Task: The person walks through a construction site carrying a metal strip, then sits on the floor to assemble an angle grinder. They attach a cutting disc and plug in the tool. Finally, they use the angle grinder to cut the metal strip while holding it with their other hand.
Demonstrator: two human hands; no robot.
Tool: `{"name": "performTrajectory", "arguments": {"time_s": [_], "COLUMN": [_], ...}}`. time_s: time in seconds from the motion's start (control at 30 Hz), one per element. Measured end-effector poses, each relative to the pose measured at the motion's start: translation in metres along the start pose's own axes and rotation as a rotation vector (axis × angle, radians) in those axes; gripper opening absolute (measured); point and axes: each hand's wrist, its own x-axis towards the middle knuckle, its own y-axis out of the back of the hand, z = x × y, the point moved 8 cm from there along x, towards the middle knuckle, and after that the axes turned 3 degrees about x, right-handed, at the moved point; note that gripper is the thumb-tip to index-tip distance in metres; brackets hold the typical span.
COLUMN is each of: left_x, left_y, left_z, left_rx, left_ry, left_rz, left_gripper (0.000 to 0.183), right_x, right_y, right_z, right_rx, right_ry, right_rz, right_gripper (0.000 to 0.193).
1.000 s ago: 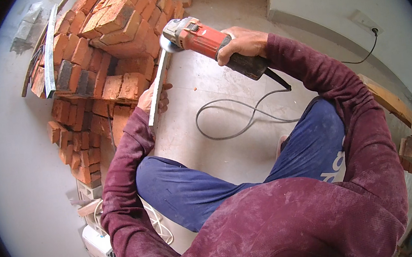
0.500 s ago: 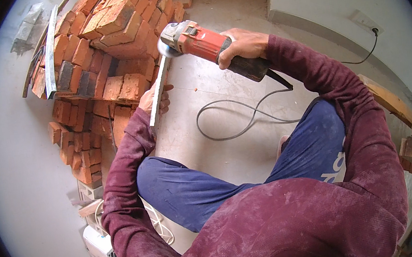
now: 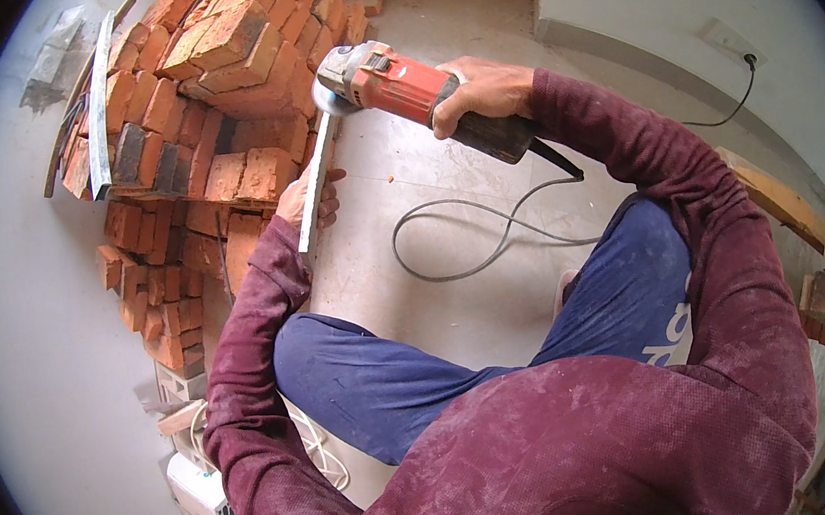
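A red and black angle grinder (image 3: 405, 85) is gripped in my right hand (image 3: 486, 92), its fingers wrapped round the rear of the body. The grinder's pale disc (image 3: 328, 101) sits at the far end of a narrow, light-coloured strip (image 3: 316, 182); I cannot tell whether the two touch. My left hand (image 3: 310, 200) is closed round the strip's middle, with fingertips showing on its right side. The strip slants away from me, close to the brick stack. From the grinder's rear a black cord (image 3: 447, 204) loops over the floor.
Orange bricks (image 3: 228, 35) are piled unevenly at the left, with a long pale strip (image 3: 99, 119) leaning on them. A cord runs into a wall socket (image 3: 750, 59) at the right. Wooden boards (image 3: 779, 204) stand by the right wall. A white box-shaped appliance (image 3: 196, 496) sits lower left.
The grinder and my right hand have shifted very slightly left. My left hand and the strip stay almost in place.
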Motion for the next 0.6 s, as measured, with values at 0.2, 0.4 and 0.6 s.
{"name": "performTrajectory", "arguments": {"time_s": [0.2,0.4,0.6], "left_x": [0.001,0.001,0.007], "left_y": [0.01,0.007,0.031], "left_z": [-0.004,-0.002,-0.003], "left_rx": [-0.026,0.006,0.207], "left_ry": [-0.015,-0.036,-0.126], "left_rz": [-0.033,-0.035,0.008], "left_gripper": [0.054,0.054,0.049], "right_x": [-0.003,-0.002,0.008], "right_y": [0.0,0.006,0.027], "right_z": [-0.008,-0.002,0.009], "right_rx": [-0.042,-0.014,-0.03], "right_ry": [-0.047,-0.052,-0.049], "right_rz": [-0.006,0.004,0.117], "right_gripper": [0.04,0.047,0.046]}}
